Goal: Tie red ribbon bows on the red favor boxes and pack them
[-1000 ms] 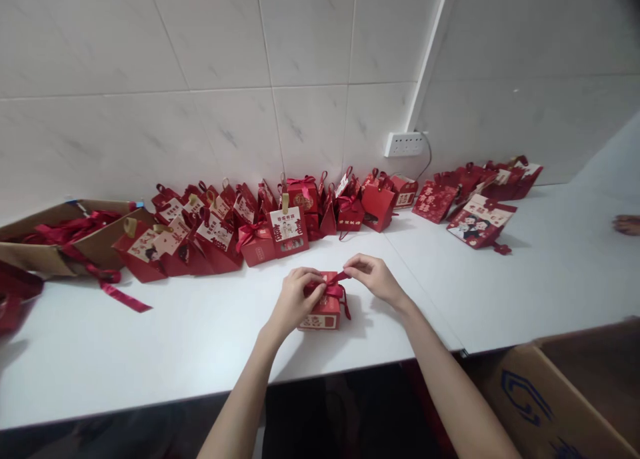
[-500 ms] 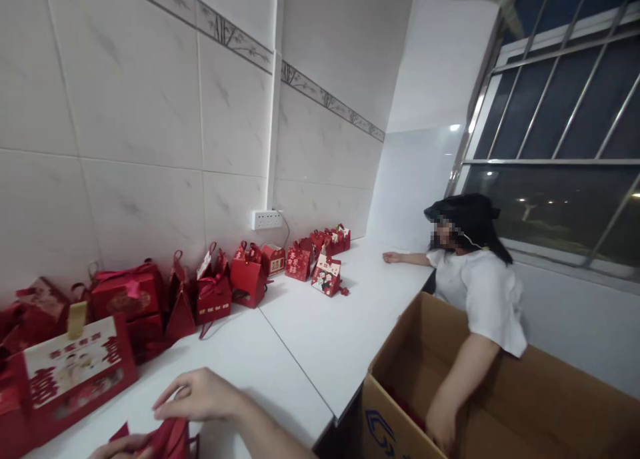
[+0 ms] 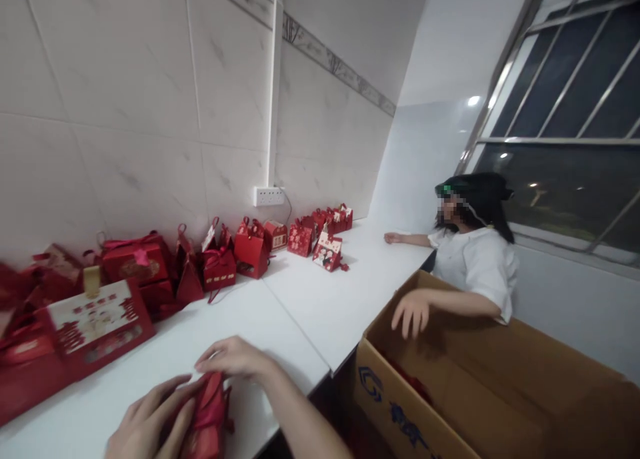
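Note:
A small red gift box with a red ribbon (image 3: 206, 417) sits at the near edge of the white counter (image 3: 320, 299). My left hand (image 3: 147, 422) is cupped round its left side. My right hand (image 3: 234, 359) lies over its top, fingers curled on the ribbon. The box's front face is hidden by my hands. A larger red box with a white picture label (image 3: 97, 329) stands just left of my hands.
A row of red gift boxes (image 3: 220, 262) lines the tiled wall, under a wall socket (image 3: 269, 195). A big open cardboard carton (image 3: 450, 372) stands right of the counter. Another person in a white shirt (image 3: 475, 262) holds a hand (image 3: 411, 312) over it.
The view has swung from the counter to the right, bringing the other person and the carton into sight. That person's hand has risen out of the carton. My hands stay on the small box.

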`<act>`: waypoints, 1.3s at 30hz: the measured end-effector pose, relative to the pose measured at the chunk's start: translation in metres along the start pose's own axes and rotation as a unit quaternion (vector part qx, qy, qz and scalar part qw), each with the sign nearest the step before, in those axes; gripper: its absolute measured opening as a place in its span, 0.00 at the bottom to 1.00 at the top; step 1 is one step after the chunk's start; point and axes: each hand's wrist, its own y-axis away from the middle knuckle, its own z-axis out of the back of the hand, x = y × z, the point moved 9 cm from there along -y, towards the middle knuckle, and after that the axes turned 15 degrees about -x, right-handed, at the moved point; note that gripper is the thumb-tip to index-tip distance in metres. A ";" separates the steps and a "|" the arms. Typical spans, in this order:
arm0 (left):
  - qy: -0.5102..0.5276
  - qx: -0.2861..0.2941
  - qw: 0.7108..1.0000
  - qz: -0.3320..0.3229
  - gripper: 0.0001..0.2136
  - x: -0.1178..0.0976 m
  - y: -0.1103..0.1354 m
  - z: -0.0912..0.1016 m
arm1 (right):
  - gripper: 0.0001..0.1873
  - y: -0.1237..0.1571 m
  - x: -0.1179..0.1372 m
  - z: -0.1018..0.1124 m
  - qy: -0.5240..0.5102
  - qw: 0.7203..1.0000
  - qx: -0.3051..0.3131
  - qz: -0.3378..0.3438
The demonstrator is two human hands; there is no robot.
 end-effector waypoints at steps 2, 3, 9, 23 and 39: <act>-0.016 0.040 0.999 0.027 0.17 -0.027 -0.003 0.008 | 0.09 0.012 0.002 0.017 0.005 0.998 -0.055 0.024; -0.029 0.061 0.997 0.043 0.17 -0.040 -0.004 0.011 | 0.09 0.019 0.001 0.027 -0.001 0.996 -0.082 0.036; -0.016 0.152 0.978 0.142 0.15 -0.067 -0.007 0.018 | 0.18 0.060 -0.007 0.066 -0.022 0.983 -0.160 0.093; 0.090 0.044 0.916 0.388 0.19 -0.027 0.047 0.052 | 0.21 0.113 -0.006 0.040 0.047 0.992 -0.041 0.113; 0.032 -0.009 0.989 0.146 0.05 -0.069 0.011 0.049 | 0.14 0.059 0.023 0.026 -0.048 0.988 -0.038 0.144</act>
